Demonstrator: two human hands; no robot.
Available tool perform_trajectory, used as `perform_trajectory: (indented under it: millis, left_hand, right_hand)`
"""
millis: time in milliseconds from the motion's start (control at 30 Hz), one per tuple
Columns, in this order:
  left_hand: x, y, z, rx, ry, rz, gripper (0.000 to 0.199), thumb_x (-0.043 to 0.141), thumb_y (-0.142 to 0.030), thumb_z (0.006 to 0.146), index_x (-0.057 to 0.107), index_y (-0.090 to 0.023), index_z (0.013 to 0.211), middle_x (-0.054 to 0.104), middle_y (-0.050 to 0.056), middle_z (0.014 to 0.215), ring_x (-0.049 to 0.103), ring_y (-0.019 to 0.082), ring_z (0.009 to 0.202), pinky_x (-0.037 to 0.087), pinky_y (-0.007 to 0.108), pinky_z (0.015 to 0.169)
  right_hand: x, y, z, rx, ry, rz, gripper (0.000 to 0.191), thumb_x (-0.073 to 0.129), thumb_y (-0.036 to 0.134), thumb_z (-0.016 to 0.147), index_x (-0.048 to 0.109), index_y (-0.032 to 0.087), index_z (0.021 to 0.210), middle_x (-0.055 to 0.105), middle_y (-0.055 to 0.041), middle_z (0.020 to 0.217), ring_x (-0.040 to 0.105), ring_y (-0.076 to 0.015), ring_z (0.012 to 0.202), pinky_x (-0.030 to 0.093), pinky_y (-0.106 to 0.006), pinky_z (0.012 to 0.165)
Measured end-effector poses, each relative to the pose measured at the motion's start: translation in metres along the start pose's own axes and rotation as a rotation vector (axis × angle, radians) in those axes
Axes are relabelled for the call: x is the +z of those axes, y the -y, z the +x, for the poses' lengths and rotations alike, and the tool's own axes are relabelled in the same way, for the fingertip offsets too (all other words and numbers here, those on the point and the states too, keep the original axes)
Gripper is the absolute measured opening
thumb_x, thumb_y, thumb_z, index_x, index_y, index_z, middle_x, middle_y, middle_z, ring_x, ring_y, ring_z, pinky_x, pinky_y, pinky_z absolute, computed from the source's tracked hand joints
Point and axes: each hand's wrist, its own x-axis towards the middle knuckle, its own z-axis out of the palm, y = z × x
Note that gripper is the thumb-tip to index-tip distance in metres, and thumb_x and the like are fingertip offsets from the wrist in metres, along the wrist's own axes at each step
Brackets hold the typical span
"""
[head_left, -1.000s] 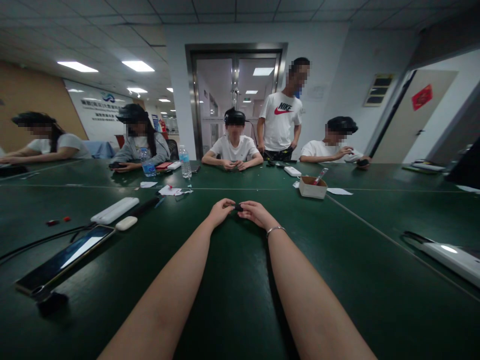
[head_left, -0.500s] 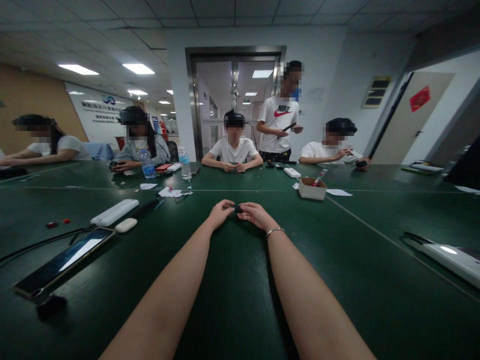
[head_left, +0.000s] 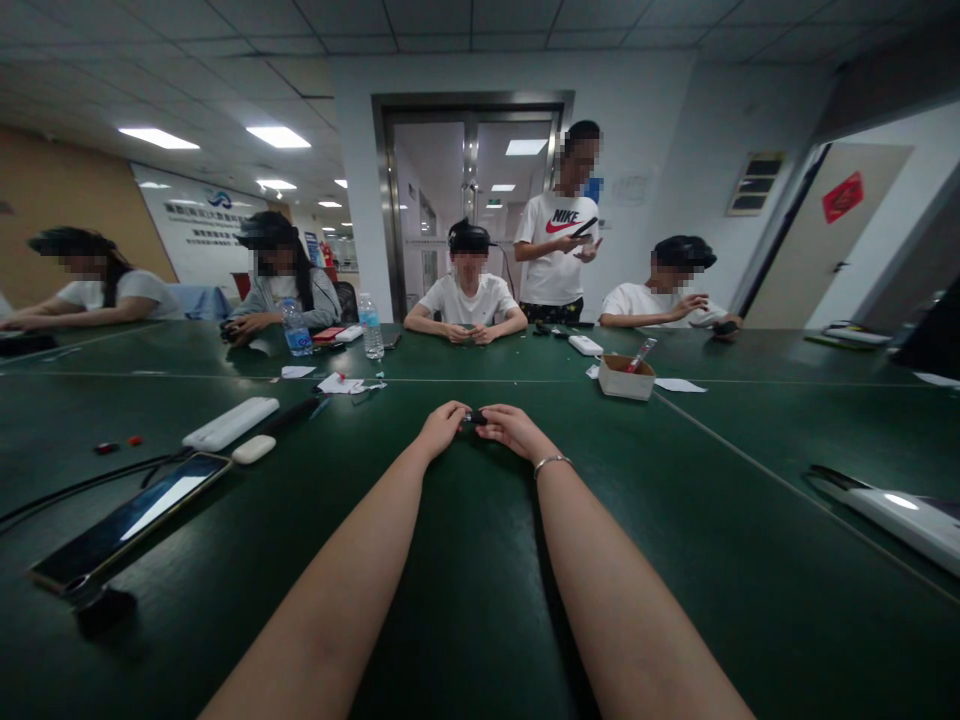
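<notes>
A small black object (head_left: pixel 475 417) with a lighter, shiny left end lies between my two hands, just over the green table (head_left: pixel 480 520). My left hand (head_left: pixel 444 428) pinches its left end with closed fingers. The fingers of my right hand (head_left: pixel 512 428) are closed on its dark right end, and a silver bracelet (head_left: pixel 553 461) circles that wrist. What exactly the object is cannot be made out.
At left lie a phone (head_left: pixel 131 525), a white power bank (head_left: pixel 231 424), a white oval case (head_left: pixel 253 449) and a black cable. Beyond stand bottles (head_left: pixel 371 328) and a small box (head_left: pixel 625 380). A white device (head_left: pixel 892 510) lies at right. Several people are across the table.
More of the object's shiny left end shows between my fingers. My hands have barely moved. The standing person across the table has raised a dark handheld item slightly.
</notes>
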Motion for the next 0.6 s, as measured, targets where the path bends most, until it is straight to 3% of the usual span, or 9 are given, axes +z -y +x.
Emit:
perform_trajectory:
  millis: [100,233,600]
  left_hand:
    - [0.000,-0.003,0.000,-0.023,-0.010,-0.049,0.023,0.049,-0.020,0.075,0.060,-0.016,0.095,0.060,0.004,0.090,0.052,0.009,0.063,0.043,0.022,0.062]
    - [-0.001,-0.001,0.001,-0.003,-0.027,-0.067,0.026,0.053,-0.015,0.070,0.060,-0.015,0.095,0.059,0.003,0.085,0.052,0.009,0.063,0.043,0.022,0.063]
    - [0.000,0.010,0.004,0.004,-0.003,-0.022,0.026,0.049,-0.034,0.080,0.060,-0.015,0.093,0.060,0.003,0.078,0.053,0.010,0.061,0.043,0.023,0.059]
  right_hand:
    - [0.000,0.000,0.000,-0.005,-0.004,0.006,0.005,0.059,0.005,0.080,0.058,0.008,0.084,0.066,-0.0071,0.068,0.067,-0.0137,0.055,0.057,-0.022,0.057]
    - [-0.001,0.000,0.000,0.000,-0.008,0.003,0.005,0.059,0.006,0.080,0.058,0.009,0.083,0.065,-0.0061,0.065,0.067,-0.0139,0.056,0.057,-0.023,0.058]
    - [-0.001,-0.001,0.002,-0.001,-0.015,0.014,0.006,0.058,0.005,0.080,0.057,0.009,0.085,0.066,-0.0072,0.070,0.067,-0.0141,0.057,0.058,-0.023,0.058]
